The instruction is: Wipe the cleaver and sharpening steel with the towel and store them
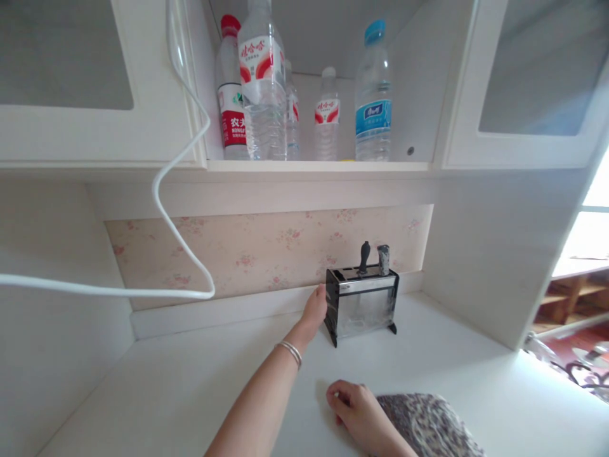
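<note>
The black-and-silver knife holder (365, 312) stands right of centre; the left hand (316, 306) touches its left end, fingers hidden, so I can't tell its grip. The right hand (356, 407), lower centre over the tabletop (181, 387), is loosely curled, contents unclear; a mottled cloth (428, 420) lies beside it.

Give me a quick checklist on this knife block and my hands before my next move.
1. Knife block upright: ok, it stands on its feet on the counter.
2. Left hand at the block: ok, by its left side.
3. Left grip secure: cannot tell, the fingertips are hidden.
4. Right hand at the block: not ok, it is lower down beside the gray cloth.
5. White cable away from the block: ok, it hangs off to the left.
</note>
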